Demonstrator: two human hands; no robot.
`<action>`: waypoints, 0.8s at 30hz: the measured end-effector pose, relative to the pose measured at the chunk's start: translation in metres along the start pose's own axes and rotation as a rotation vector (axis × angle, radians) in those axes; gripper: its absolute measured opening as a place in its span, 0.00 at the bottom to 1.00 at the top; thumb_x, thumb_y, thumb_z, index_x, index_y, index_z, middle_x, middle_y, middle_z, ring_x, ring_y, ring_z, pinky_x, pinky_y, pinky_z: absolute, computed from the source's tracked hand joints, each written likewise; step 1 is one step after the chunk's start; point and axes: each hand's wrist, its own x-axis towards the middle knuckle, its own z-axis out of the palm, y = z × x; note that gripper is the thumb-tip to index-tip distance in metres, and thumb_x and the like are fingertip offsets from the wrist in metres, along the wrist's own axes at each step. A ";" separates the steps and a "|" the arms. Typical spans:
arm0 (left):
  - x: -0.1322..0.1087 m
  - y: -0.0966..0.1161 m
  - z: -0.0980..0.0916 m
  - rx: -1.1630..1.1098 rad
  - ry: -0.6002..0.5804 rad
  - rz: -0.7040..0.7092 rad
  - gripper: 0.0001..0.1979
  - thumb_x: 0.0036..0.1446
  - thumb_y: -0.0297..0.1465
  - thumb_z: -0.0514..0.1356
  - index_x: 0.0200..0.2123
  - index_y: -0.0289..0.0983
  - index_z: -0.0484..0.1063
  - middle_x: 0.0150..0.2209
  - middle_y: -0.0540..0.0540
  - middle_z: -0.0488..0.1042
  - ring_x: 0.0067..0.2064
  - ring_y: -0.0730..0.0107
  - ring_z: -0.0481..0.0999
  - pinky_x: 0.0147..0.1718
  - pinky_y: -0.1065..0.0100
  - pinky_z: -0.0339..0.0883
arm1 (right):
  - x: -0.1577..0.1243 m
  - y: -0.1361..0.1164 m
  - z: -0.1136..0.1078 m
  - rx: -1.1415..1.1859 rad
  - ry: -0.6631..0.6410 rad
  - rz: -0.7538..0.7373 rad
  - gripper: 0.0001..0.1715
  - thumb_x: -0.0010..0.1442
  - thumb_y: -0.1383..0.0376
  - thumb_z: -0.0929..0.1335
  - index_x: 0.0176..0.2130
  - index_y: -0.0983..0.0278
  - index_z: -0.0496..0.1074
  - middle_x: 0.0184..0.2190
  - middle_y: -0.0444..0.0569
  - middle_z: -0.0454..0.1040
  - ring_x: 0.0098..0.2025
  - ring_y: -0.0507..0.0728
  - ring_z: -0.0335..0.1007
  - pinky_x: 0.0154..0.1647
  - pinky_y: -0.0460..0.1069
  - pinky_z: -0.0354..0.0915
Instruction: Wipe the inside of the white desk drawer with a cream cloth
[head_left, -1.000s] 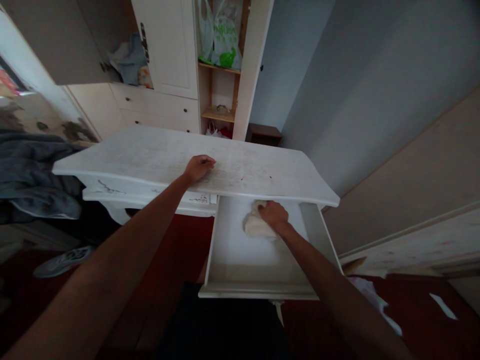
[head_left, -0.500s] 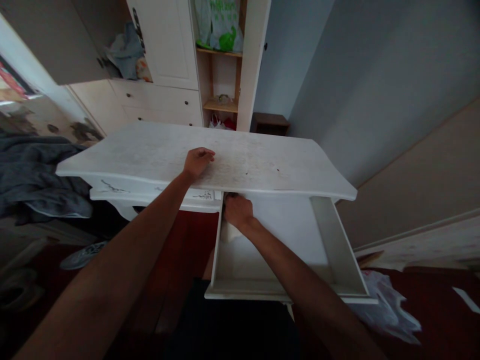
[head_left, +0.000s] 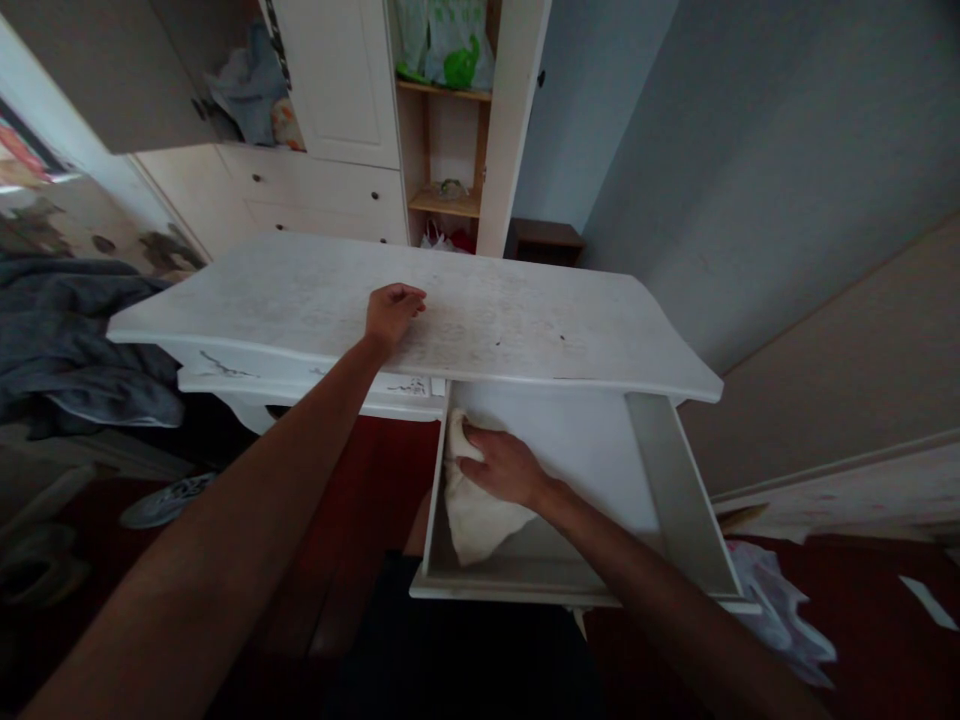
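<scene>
My right hand [head_left: 504, 465] is inside the pulled-out drawer [head_left: 694, 490], closed on a cream cloth [head_left: 484, 520]. The cloth lies bunched against the drawer's left wall and hangs toward its front corner. Thumb and fingers pinch its upper part. On the white desk [head_left: 315, 290] rests my left hand [head_left: 394, 310], with fingers loosely bent, slightly apart, and nothing visible in them. Grey smudges and a few small dark specks mark the desktop around it.
Behind the desk stands a white wardrobe [head_left: 330, 190] with doors open and bags on a shelf. Dark grey fabric [head_left: 67, 340] is heaped at the left. A shoe [head_left: 169, 500] sits on the red floor, and a plastic bag [head_left: 784, 610] lies right of the drawer.
My right hand has moved from the drawer's back left corner toward its front, bringing the cloth along, and more of the cloth shows. My left hand has stayed on the desktop.
</scene>
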 end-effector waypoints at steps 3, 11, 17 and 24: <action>-0.001 0.002 0.000 -0.016 0.008 0.000 0.06 0.48 0.27 0.61 0.29 0.34 0.78 0.24 0.49 0.76 0.27 0.74 0.71 0.31 0.71 0.67 | -0.028 -0.001 0.000 -0.008 -0.041 -0.169 0.24 0.65 0.61 0.65 0.59 0.60 0.70 0.65 0.52 0.68 0.60 0.62 0.71 0.55 0.54 0.70; -0.002 0.002 0.000 0.015 0.015 -0.011 0.05 0.49 0.28 0.61 0.28 0.34 0.77 0.24 0.47 0.76 0.27 0.73 0.71 0.31 0.69 0.67 | -0.057 0.010 -0.003 -0.126 -0.033 -0.552 0.28 0.69 0.60 0.61 0.66 0.59 0.63 0.66 0.54 0.67 0.58 0.60 0.72 0.43 0.53 0.73; -0.003 0.000 -0.001 0.019 0.014 0.005 0.05 0.49 0.29 0.62 0.27 0.35 0.77 0.24 0.47 0.76 0.27 0.71 0.73 0.32 0.69 0.68 | -0.029 0.016 0.001 -0.171 0.150 -0.366 0.31 0.69 0.58 0.60 0.69 0.61 0.60 0.70 0.55 0.59 0.64 0.61 0.66 0.49 0.52 0.72; 0.000 0.001 -0.001 0.015 0.037 -0.030 0.06 0.48 0.29 0.60 0.28 0.35 0.77 0.24 0.48 0.76 0.27 0.72 0.72 0.31 0.69 0.69 | 0.005 0.007 -0.020 -0.182 0.263 -0.142 0.32 0.70 0.61 0.59 0.70 0.58 0.57 0.72 0.52 0.53 0.60 0.61 0.71 0.47 0.52 0.74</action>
